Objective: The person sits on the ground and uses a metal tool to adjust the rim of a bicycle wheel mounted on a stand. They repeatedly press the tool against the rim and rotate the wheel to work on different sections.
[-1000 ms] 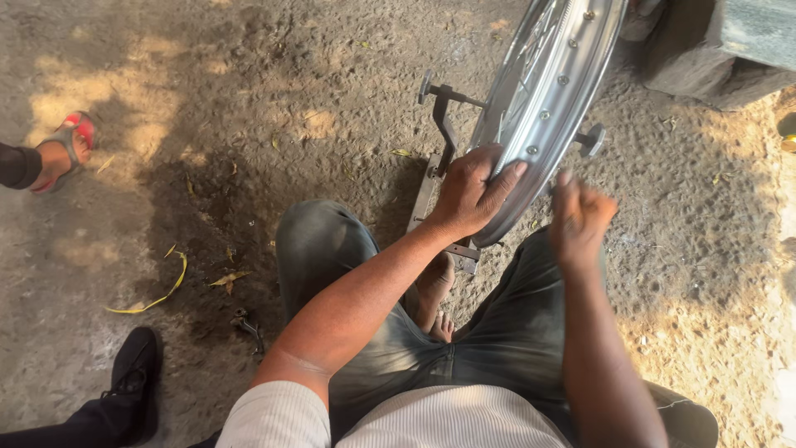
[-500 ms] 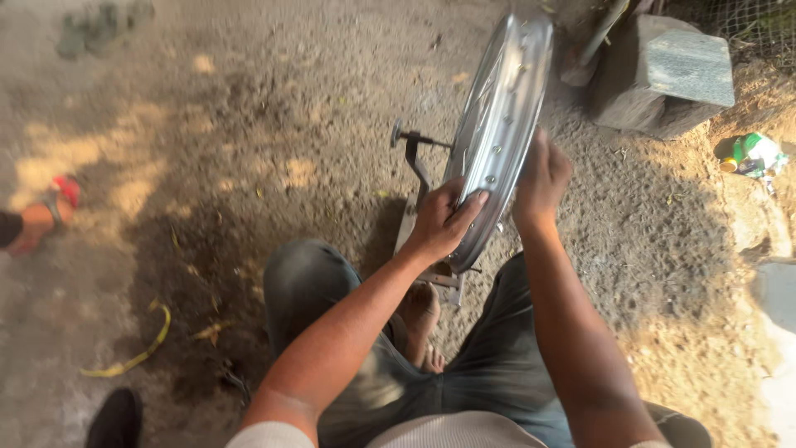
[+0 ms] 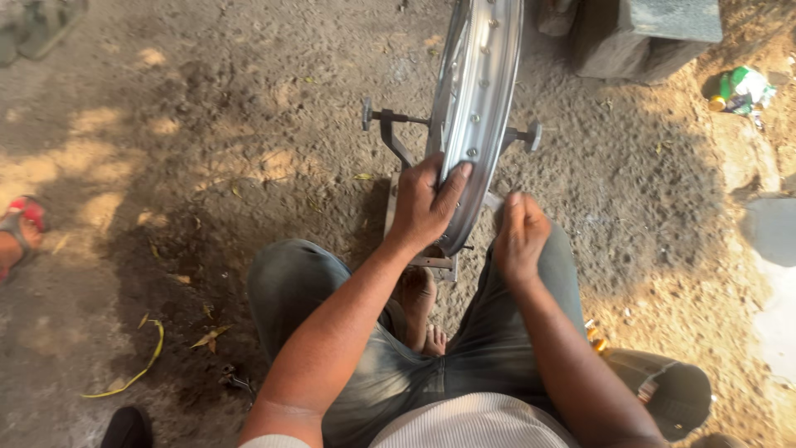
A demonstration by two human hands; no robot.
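Bare earth ground (image 3: pixel 249 124), sandy, pebbled and dappled with sun patches, is recorded across the whole view.

At 9 o'clock, at the frame edge, another person's foot in a red sandal (image 3: pixel 18 228) is noted. At 7 o'clock a curled yellow strip (image 3: pixel 137 373) and dry leaf scraps (image 3: pixel 207 338) are seen on the dirt, with a black shoe tip (image 3: pixel 126 429) at the bottom edge.

Toward centre, a dark metal stand (image 3: pixel 390 137) is set upright on the ground, with a cross axle ending in round knobs at either side. A silver spoked wheel rim (image 3: pixel 485 75) is carried on it, standing on edge and running from 12 o'clock down to the centre, its row of spoke holes visible.

The left hand (image 3: pixel 423 207) is laid on the lower left flank of the rim; its fingers (image 3: pixel 452 187) are curled and clamped on the rim's edge. A bare foot (image 3: pixel 417 307) is seen below it, between the knees of grey trousers (image 3: pixel 290 282).

Just right of the rim's lower end, the right hand (image 3: pixel 518 236) is held closed in a loose fist; whether anything is pinched inside it cannot be told, nor whether it touches the rim.

At 1 o'clock a grey concrete block (image 3: pixel 647 33) is listed; at 2 o'clock a green-and-white crumpled wrapper (image 3: pixel 742 87). At 5 o'clock a dark round container (image 3: pixel 672 390) rests beside the right thigh.
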